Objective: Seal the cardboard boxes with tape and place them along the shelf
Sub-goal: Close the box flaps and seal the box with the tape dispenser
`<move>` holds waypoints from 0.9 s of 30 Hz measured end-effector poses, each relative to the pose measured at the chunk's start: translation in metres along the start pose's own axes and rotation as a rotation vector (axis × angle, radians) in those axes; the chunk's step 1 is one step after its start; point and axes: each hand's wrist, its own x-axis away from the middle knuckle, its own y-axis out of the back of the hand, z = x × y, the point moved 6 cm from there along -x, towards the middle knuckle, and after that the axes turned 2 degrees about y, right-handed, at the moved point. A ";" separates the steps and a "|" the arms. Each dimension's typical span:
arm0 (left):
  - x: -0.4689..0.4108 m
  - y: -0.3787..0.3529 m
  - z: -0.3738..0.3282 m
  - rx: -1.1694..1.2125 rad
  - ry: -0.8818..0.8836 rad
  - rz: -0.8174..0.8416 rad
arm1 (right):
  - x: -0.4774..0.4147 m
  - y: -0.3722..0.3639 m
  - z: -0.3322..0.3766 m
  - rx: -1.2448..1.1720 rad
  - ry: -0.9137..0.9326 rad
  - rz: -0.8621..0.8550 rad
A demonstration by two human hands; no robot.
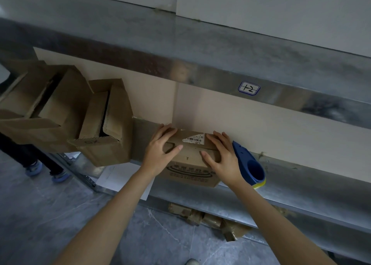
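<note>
Item: box (190, 171) on shelf (313, 186). I laid left hand (160, 147) and right hand (220, 154) flat on its flaps, fingers spread, holding nothing. Advice: press the flaps flush before taping; dispenser (251, 164) just beside.

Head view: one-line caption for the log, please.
Left hand and right hand rest on a cardboard box on the metal shelf, blue tape dispenser beside it.

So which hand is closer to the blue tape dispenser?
Right. The right hand lies on the box's right end, just beside the dispenser; the left hand lies on the box's left end, farther off.
</note>
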 end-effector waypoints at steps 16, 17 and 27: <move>0.022 0.008 -0.015 -0.161 -0.148 0.096 | 0.000 0.022 0.007 -0.176 -0.084 0.169; 0.021 0.010 -0.014 -0.145 -0.143 0.080 | 0.002 0.027 0.006 -0.202 -0.092 0.172; 0.019 0.019 -0.016 -0.215 -0.099 -0.061 | 0.032 0.037 0.006 -0.139 -0.037 0.309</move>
